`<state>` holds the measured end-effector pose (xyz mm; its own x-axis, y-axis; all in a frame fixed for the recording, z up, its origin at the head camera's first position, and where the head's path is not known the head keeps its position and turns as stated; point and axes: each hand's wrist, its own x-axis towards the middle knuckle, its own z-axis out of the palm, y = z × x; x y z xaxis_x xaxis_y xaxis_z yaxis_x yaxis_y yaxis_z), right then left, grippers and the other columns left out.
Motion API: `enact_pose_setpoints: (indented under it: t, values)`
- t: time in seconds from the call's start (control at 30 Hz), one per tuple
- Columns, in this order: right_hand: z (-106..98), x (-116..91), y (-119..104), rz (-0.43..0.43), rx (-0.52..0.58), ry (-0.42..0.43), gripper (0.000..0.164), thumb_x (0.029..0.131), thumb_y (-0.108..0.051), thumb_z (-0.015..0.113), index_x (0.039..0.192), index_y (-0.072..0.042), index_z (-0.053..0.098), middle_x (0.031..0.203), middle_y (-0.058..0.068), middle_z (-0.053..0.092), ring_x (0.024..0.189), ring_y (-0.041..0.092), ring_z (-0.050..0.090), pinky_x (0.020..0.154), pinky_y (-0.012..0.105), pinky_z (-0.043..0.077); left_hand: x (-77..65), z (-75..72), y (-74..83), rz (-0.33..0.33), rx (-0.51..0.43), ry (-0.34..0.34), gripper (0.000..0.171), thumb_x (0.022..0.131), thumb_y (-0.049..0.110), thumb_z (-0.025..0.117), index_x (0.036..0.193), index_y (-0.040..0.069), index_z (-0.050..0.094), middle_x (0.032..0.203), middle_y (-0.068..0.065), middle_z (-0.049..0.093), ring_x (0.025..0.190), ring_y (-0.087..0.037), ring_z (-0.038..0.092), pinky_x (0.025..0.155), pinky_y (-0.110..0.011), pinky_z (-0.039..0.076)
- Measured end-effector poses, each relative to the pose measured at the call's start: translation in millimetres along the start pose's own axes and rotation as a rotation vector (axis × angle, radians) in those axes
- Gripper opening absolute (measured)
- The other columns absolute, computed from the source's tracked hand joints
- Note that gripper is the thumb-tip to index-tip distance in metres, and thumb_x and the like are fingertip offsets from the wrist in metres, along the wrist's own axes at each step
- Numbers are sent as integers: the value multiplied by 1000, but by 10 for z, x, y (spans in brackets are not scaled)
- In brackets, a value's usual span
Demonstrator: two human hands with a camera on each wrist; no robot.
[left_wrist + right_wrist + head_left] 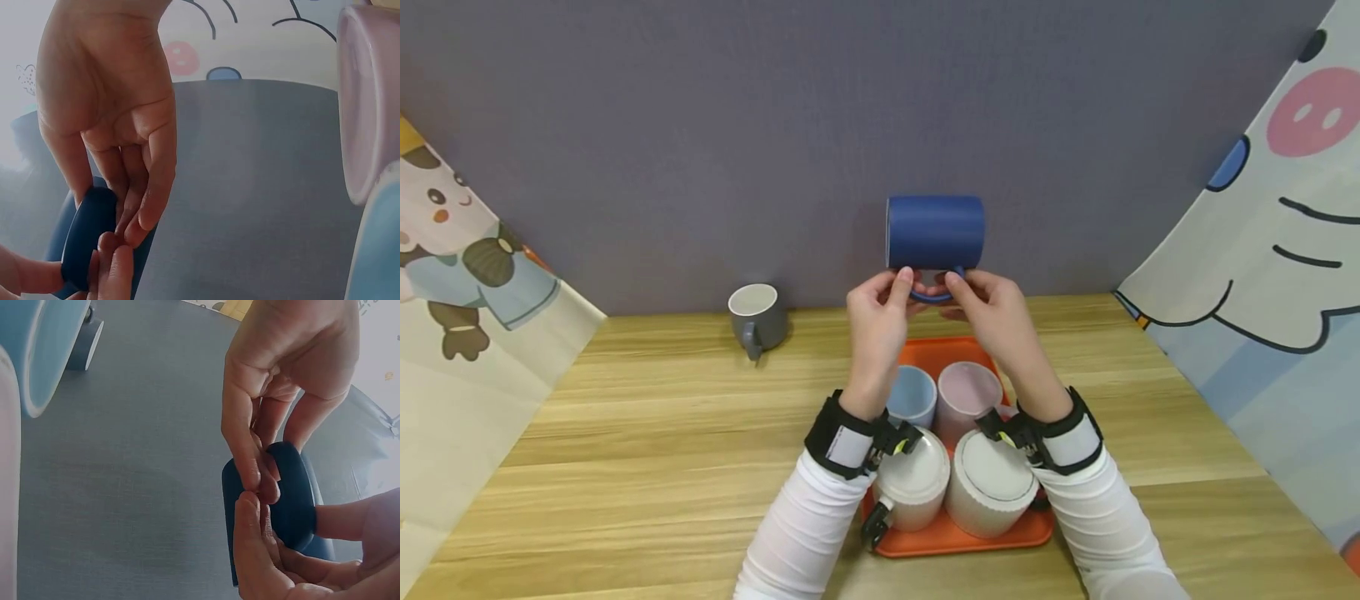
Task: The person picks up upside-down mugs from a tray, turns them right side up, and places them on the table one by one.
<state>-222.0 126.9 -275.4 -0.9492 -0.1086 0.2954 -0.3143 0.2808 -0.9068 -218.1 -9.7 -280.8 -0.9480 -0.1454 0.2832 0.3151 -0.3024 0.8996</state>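
Observation:
A dark blue mug (935,229) lies sideways in the air above the far end of the tray, in front of the grey wall. Its mouth faces left and its loop handle (931,297) points toward me. With thumb and fingers, my left hand (878,327) pinches the left part of that handle. My right hand (1003,327) pinches the handle's right part. In the left wrist view, the handle (89,237) sits between the thumbs and fingers of both hands. Fingertips of the two hands meet inside the handle (294,500) in the right wrist view.
Below my forearms is an orange tray (962,543) with a light blue mug (912,393), a pink mug (972,387) and two whitish mugs with pale, closed tops. A grey mug (758,321) stands at the back left near the wall (700,150).

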Motion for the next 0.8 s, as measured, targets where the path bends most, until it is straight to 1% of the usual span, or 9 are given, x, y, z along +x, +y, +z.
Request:
enact_pose_setpoints:
  t: [0.07, 0.13, 0.2, 0.3, 0.47, 0.57, 0.63, 0.73, 0.8]
  values:
    - [-5, 0, 3, -6, 1, 1, 39, 99, -25, 49, 117, 8, 59, 111, 24, 65, 98, 35, 66, 83, 37, 55, 1, -3, 1, 5, 40, 0, 27, 96, 9, 54, 96, -17, 63, 78, -10, 60, 69, -13, 60, 75, -31, 57]
    - [-8, -2, 2, 3, 14, 15, 40, 99, -26, 50, 118, 8, 59, 111, 24, 65, 95, 29, 67, 82, 35, 55, 4, -11, 3, 21, 124, 11, 27, 95, 11, 56, 88, -13, 64, 69, -5, 54, 60, -12, 52, 64, -24, 54]
    - [-10, -6, -4, 20, 54, 32, 40, 98, -26, 51, 118, 8, 59, 110, 23, 64, 91, 21, 68, 82, 32, 55, 8, -18, 0, 46, 215, 22, 27, 95, 13, 57, 80, -8, 65, 62, -1, 47, 54, -11, 44, 52, -20, 43]
    - [-15, -9, -14, 45, 134, 53, 40, 97, -25, 52, 117, 9, 58, 103, 15, 65, 86, 9, 66, 81, 26, 55, 13, -29, -7, 73, 314, 33, 30, 94, 15, 58, 73, -5, 63, 58, 1, 35, 53, -12, 35, 48, -23, 26]
    - [-20, -8, -10, 70, 239, 22, 41, 98, -24, 52, 117, 12, 56, 92, -1, 65, 85, 8, 65, 80, 22, 54, 7, -39, -33, 60, 313, 24, 33, 95, 14, 58, 66, -1, 57, 56, 2, 32, 51, -11, 32, 47, -23, 24]
    - [-17, -7, -6, 74, 264, 13, 42, 98, -25, 51, 116, 12, 55, 90, -2, 65, 86, 8, 66, 80, 22, 54, 5, -37, -47, 48, 294, 26, 35, 95, 14, 57, 63, 1, 54, 53, 3, 29, 47, -11, 28, 45, -23, 21]
    - [-15, -5, -3, 79, 278, 16, 42, 97, -25, 52, 116, 13, 55, 91, -1, 64, 86, 9, 65, 80, 22, 54, 10, -35, -55, 43, 281, 30, 34, 95, 13, 58, 64, -1, 56, 52, 4, 29, 47, -11, 28, 46, -23, 21]
    - [-10, 3, -1, 101, 341, 16, 37, 98, -24, 51, 112, 10, 55, 93, 2, 62, 86, 9, 65, 81, 22, 54, 18, -21, -64, 23, 260, 38, 30, 95, 13, 57, 74, -7, 65, 55, 5, 37, 52, -9, 37, 49, -21, 30]
    - [-6, 7, -6, 119, 417, 11, 30, 98, -22, 50, 105, 6, 57, 94, 3, 59, 86, 9, 64, 82, 22, 54, 18, -12, -67, 11, 244, 40, 28, 95, 13, 57, 82, -9, 68, 60, 3, 47, 58, -9, 45, 56, -22, 42]
